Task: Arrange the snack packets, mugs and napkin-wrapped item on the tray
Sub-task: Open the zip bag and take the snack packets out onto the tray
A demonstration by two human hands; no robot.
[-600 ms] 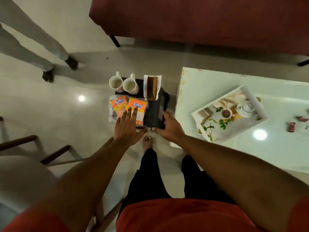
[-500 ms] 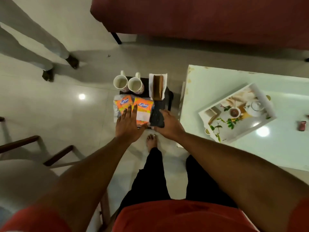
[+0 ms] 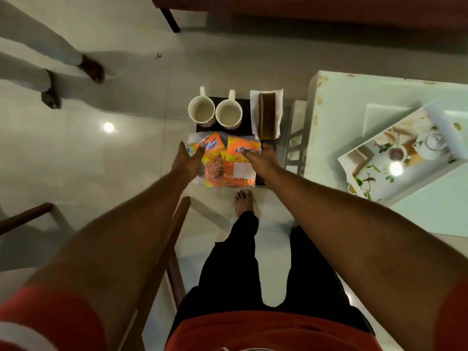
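Note:
A black tray (image 3: 246, 115) hangs over the floor in front of me. Two white mugs (image 3: 201, 113) (image 3: 228, 115) stand side by side at its far left. The brown napkin-wrapped item (image 3: 266, 115) lies at its far right. Orange snack packets (image 3: 214, 158) (image 3: 240, 168) cover the near half. My left hand (image 3: 187, 160) is at the left edge, fingers straight, thumb touching the left packet. My right hand (image 3: 263, 160) grips the tray's right side, its thumb pressing on the right packet.
A white table (image 3: 342, 102) stands right of the tray and carries a decorated white tray (image 3: 405, 153). A wooden chair arm (image 3: 172, 244) is below my left arm. Another person's feet (image 3: 50, 92) are at upper left. A dark red sofa (image 3: 329, 11) lies ahead.
My left hand slid off the top of the packets to the tray's left edge. My right hand shifted from the near edge up the right side, thumb now on the right packet.

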